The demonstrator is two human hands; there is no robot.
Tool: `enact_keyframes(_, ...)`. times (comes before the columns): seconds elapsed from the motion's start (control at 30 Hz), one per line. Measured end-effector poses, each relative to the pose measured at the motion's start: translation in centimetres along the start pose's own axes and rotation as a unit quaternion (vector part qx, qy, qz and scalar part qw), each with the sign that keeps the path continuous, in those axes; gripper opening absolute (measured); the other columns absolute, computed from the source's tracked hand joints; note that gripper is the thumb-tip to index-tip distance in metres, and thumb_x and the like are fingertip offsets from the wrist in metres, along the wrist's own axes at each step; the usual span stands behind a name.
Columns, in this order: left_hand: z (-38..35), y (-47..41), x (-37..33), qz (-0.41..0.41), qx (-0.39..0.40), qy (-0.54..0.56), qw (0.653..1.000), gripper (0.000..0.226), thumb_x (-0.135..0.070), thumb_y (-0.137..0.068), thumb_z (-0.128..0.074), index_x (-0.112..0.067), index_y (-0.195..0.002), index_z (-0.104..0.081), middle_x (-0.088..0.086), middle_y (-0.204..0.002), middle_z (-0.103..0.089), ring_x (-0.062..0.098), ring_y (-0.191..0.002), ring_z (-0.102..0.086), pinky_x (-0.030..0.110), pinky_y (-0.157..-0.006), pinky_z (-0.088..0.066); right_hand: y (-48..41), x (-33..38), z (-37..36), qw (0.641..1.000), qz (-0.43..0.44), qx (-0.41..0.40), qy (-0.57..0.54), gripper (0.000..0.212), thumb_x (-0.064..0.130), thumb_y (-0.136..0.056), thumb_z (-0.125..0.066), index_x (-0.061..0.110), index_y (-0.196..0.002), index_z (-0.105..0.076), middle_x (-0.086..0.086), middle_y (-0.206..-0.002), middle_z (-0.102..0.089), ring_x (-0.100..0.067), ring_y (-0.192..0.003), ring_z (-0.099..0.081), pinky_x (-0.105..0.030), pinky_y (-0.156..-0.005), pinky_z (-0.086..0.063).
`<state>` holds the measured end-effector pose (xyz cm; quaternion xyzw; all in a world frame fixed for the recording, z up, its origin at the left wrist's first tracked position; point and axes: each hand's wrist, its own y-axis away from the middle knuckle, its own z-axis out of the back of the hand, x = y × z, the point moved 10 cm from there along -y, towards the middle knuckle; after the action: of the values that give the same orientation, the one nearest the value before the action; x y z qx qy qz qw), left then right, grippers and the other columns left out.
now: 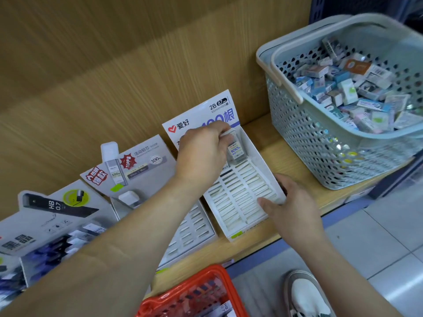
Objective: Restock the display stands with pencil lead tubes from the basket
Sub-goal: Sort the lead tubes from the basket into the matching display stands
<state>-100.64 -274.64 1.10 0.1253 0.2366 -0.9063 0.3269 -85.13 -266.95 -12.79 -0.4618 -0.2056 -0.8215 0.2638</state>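
At the centre of the frame, the left hand (203, 154) has a pinching grip on the cap of a pencil lead tube (235, 148). The tube hangs upright under the fingertips, at the top of the white display stand (238, 197). The right hand (293, 204) clasps the stand's lower right corner.
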Motion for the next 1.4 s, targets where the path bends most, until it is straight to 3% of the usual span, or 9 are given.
enact_keyframes(0.3, -0.2, -0.8, -0.6, -0.027, 0.015, -0.02, 0.999, 0.018, -0.027, -0.094, -0.058, -0.015, -0.099, -0.07, 0.004, -0.089, -0.072, 0.021, -0.085, -0.063, 0.034, -0.077, -0.05, 0.0, -0.3, 0.0, 1.0, -0.013, 0.007, 0.002, 0.047, 0.02, -0.082, -0.075, 0.028, -0.126, -0.06, 0.003, -0.106, -0.065, -0.021, -0.099, -0.062, -0.039, -0.086, -0.052)
enact_keyframes(0.47, -0.6, -1.5, -0.3, 0.003, 0.03, 0.0, 1.0, 0.022, -0.03, -0.094, -0.058, -0.019, -0.11, -0.069, 0.001, -0.099, -0.072, 0.017, -0.093, -0.064, 0.03, -0.083, -0.05, 0.0, -0.3, 0.1, 1.0, -0.008, 0.006, 0.0, 0.048, 0.02, -0.082, -0.076, 0.028, -0.127, -0.06, 0.002, -0.108, -0.064, -0.021, -0.1, -0.061, -0.04, -0.087, -0.051)
enact_keyframes(0.57, -0.8, -1.6, -0.9, -0.011, 0.037, 0.003, 0.999, 0.017, -0.03, -0.092, -0.06, -0.021, -0.102, -0.071, -0.002, -0.093, -0.072, 0.015, -0.089, -0.063, 0.031, -0.082, -0.049, -0.1, -0.3, 0.1, 1.0, -0.006, 0.009, 0.002, 0.047, 0.02, -0.083, -0.076, 0.028, -0.126, -0.06, 0.002, -0.107, -0.063, -0.02, -0.1, -0.061, -0.037, -0.087, -0.05)
enact_keyframes(0.77, -1.8, -0.9, 0.1, -0.008, 0.044, -0.019, 0.999, 0.025, -0.034, -0.092, -0.06, -0.02, -0.11, -0.068, 0.0, -0.101, -0.071, 0.014, -0.095, -0.061, 0.032, -0.083, -0.05, -0.2, -0.3, 0.1, 1.0, 0.003, 0.011, -0.008, 0.047, 0.02, -0.082, -0.077, 0.028, -0.126, -0.061, 0.006, -0.103, -0.061, -0.016, -0.096, -0.059, -0.03, -0.082, -0.046)
enact_keyframes(0.93, -2.6, -1.3, -2.0, -0.111, 0.043, -0.182, 0.976, 0.009, -0.015, -0.091, -0.061, -0.013, -0.096, -0.068, 0.005, -0.096, -0.061, 0.022, -0.098, -0.046, 0.035, -0.075, -0.045, -0.1, -0.5, 0.1, 1.0, 0.005, 0.013, -0.009, 0.046, 0.02, -0.083, -0.077, 0.029, -0.125, -0.061, 0.008, -0.101, -0.059, -0.012, -0.092, -0.056, -0.027, -0.08, -0.044)
enact_keyframes(1.07, -2.2, -1.0, -2.0, -0.093, 0.023, -0.171, 0.981, 0.009, -0.012, -0.089, -0.062, -0.012, -0.098, -0.063, 0.008, -0.093, -0.063, 0.022, -0.094, -0.051, 0.033, -0.067, -0.041, -0.1, -0.4, 0.1, 1.0, 0.005, 0.016, -0.013, 0.046, 0.021, -0.082, -0.078, 0.029, -0.125, -0.062, 0.007, -0.102, -0.061, -0.013, -0.093, -0.058, -0.028, -0.082, -0.046)
enact_keyframes(1.27, -2.7, -1.3, -1.9, -0.074, 0.059, -0.212, 0.973, 0.012, 0.0, -0.08, -0.06, -0.01, -0.076, -0.056, 0.003, -0.09, -0.052, 0.026, -0.099, -0.049, 0.037, -0.067, -0.047, -0.2, -0.9, -0.2, 1.0, 0.005, 0.025, -0.014, 0.045, 0.022, -0.082, -0.078, 0.03, -0.123, -0.062, 0.005, -0.107, -0.066, -0.015, -0.096, -0.062, -0.03, -0.083, -0.049)
enact_keyframes(1.33, -2.7, -1.4, -1.4, -0.045, 0.071, -0.203, 0.976, 0.008, -0.003, -0.083, -0.059, -0.009, -0.086, -0.063, 0.003, -0.093, -0.058, 0.024, -0.094, -0.056, 0.035, -0.071, -0.049, -0.2, -0.9, -0.2, 1.0, 0.003, 0.027, -0.012, 0.046, 0.022, -0.081, -0.078, 0.029, -0.123, -0.062, 0.004, -0.108, -0.065, -0.017, -0.099, -0.062, -0.032, -0.086, -0.049)
enact_keyframes(1.4, -2.8, -1.5, -1.2, -0.025, 0.101, -0.214, 0.971, 0.025, -0.003, -0.084, -0.059, -0.016, -0.104, -0.067, 0.005, -0.104, -0.062, 0.024, -0.096, -0.059, 0.035, -0.078, -0.052, -0.4, -0.9, -0.3, 0.999, 0.004, 0.034, -0.007, 0.046, 0.024, -0.082, -0.078, 0.029, -0.124, -0.062, 0.004, -0.109, -0.065, -0.017, -0.1, -0.062, -0.035, -0.088, -0.051)
